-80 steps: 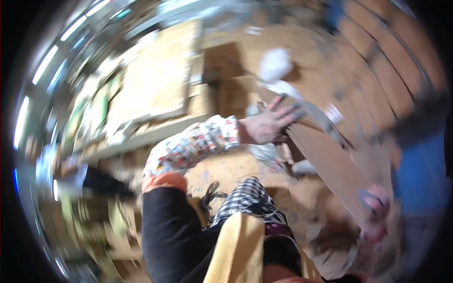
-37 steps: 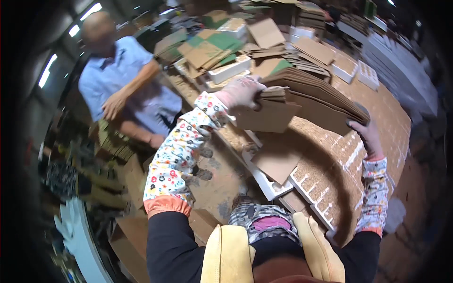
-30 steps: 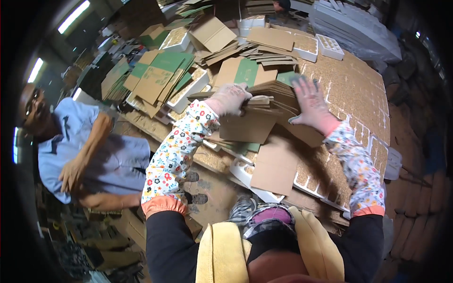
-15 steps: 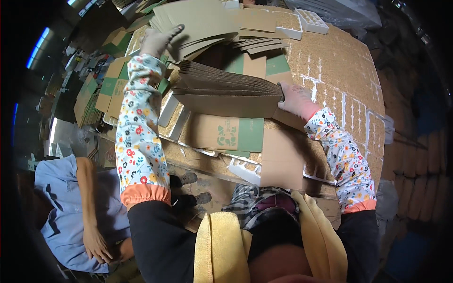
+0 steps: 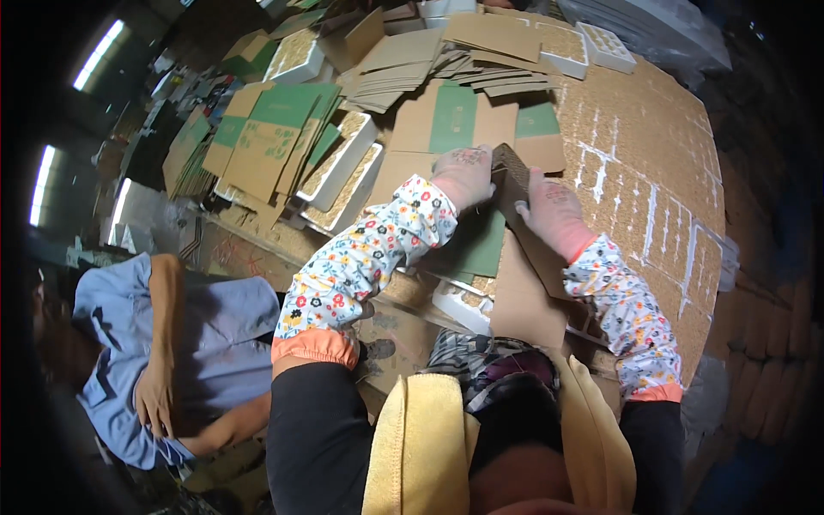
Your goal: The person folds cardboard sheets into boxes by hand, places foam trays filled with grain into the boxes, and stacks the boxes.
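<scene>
Between my gloved hands a thick stack of brown cardboard sheets [image 5: 512,170] stands on edge, its corrugated edges facing up. My left hand [image 5: 463,178] is closed against the stack's left side, its fingertips partly hidden. My right hand [image 5: 556,213] grips the other side, thumb toward me. Under the hands lie flat brown-and-green carton pieces [image 5: 481,249], and a plain brown panel [image 5: 530,296] reaches toward the near table edge. Beyond the hands an opened-out green-and-brown carton [image 5: 452,116] lies flat.
Fanned brown sheets [image 5: 399,64] lie at the far side. Green-and-brown cartons [image 5: 275,129] lean at the left beside white foam trays [image 5: 348,163] with grainy filling. More filled trays [image 5: 639,146] cover the right. A person in a blue shirt [image 5: 206,318] is at the lower left.
My left hand has left the fanned sheets at the far left and come to the cardboard stack. The stack has turned from lying crosswise to pointing away from me. The view has shifted slightly.
</scene>
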Demonstrator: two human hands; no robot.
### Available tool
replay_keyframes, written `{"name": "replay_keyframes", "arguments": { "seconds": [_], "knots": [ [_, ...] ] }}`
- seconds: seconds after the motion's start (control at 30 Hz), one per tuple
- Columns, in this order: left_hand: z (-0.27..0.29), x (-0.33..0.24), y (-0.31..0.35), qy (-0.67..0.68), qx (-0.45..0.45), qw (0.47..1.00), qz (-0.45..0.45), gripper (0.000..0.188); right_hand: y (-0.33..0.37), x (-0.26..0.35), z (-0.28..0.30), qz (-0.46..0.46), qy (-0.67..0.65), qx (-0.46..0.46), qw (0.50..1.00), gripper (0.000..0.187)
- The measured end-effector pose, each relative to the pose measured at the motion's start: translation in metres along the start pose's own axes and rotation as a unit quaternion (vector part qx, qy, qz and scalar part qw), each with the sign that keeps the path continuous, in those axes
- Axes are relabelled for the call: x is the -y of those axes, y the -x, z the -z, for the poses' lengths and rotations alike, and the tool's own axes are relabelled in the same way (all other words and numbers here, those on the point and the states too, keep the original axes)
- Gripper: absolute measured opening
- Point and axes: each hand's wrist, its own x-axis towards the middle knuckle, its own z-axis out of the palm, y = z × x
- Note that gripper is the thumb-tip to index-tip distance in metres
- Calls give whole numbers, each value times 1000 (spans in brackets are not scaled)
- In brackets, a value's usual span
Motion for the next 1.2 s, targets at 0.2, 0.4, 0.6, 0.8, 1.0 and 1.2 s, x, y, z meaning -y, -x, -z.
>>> {"name": "replay_keyframes", "arguments": {
  "seconds": [0.2, 0.4, 0.6, 0.8, 1.0, 1.2],
  "knots": [
    [13, 21, 132, 28, 0, 921, -388, 42, 101, -21, 88, 351, 33, 56, 934, 46],
    [-29, 43, 196, 237, 13, 894, -379, 62, 147, -74, 108, 135, -237, 321, 907, 62],
    [42, 155, 108, 620, -222, 752, 30, 56, 25, -91, 79, -12, -614, 14, 789, 45],
    [111, 215, 3, 714, -304, 625, 84, 44, -144, -68, 75, -216, -741, -74, 632, 93],
    [-77, 195, 84, 349, -115, 929, 46, 78, -23, -30, -87, -23, -428, 75, 900, 85],
    [-139, 181, 67, 251, -5, 938, 239, 93, -50, -4, -156, -123, -442, -64, 886, 81]
  ]
}}
